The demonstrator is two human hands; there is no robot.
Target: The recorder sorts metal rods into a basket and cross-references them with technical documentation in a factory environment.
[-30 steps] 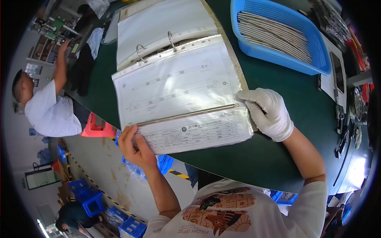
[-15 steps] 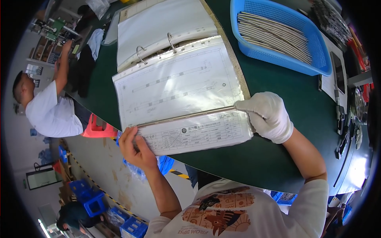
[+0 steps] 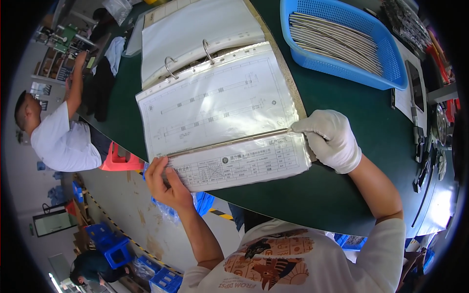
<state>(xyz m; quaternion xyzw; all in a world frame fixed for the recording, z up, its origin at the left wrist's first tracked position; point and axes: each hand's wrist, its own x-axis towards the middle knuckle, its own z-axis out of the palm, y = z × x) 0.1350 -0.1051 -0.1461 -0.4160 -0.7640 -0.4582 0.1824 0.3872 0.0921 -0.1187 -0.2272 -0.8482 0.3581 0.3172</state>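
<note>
A thin metal rod [image 3: 229, 142] lies slantwise across the lower part of a technical drawing in a clear plastic sleeve [image 3: 195, 105]. The sleeve belongs to an open ring binder [image 3: 299, 105]. My right hand [image 3: 330, 141], in a white glove, pinches the rod's right end between thumb and forefinger at the sleeve's right edge. At the opposite end, my bare left hand [image 3: 168, 185] has its curled fingertips on the rod, with the thumb apart below them over the sheet's lower left corner.
A blue plastic basket [image 3: 337, 66] of similar metal rods [image 3: 337, 41] stands at the far right of the green table [image 3: 351, 205]. Measuring tools [image 3: 421, 146] lie along the right side. A person in a white shirt [image 3: 66, 141] works at the left, by a red stool [image 3: 117, 158].
The binder and basket have shifted very slightly left in view. Both hands stay at the rod's two ends, and the rod keeps its place on the sheet.
</note>
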